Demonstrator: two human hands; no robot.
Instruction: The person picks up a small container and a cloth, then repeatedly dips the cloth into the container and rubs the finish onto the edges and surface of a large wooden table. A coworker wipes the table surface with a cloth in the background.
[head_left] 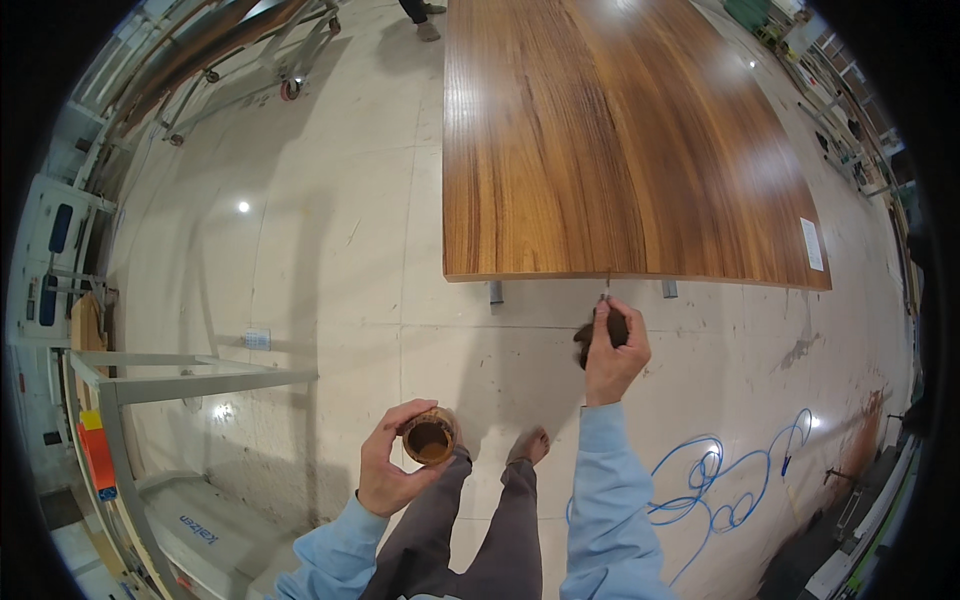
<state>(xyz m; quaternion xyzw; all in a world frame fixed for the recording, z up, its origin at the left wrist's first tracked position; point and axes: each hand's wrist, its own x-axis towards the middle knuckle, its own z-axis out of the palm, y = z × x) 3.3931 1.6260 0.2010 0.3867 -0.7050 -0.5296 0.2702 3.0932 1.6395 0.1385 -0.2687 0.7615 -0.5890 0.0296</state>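
The long wooden bench [620, 140] stretches away from the person, its long axis running forward and its glossy brown top filling the upper middle of the view; its near edge lies crosswise just ahead of the hands. The right hand [612, 350] is the nearer one, raised with the arm extended forward, fingers closed around a thin brush [606, 295] and a dark rag [590, 340], the brush tip touching the near edge. The left hand [392, 462] sits lower and closer to the body, well back from the bench, fingers curled around a small round cup [430, 437] of dark brown liquid, held upright.
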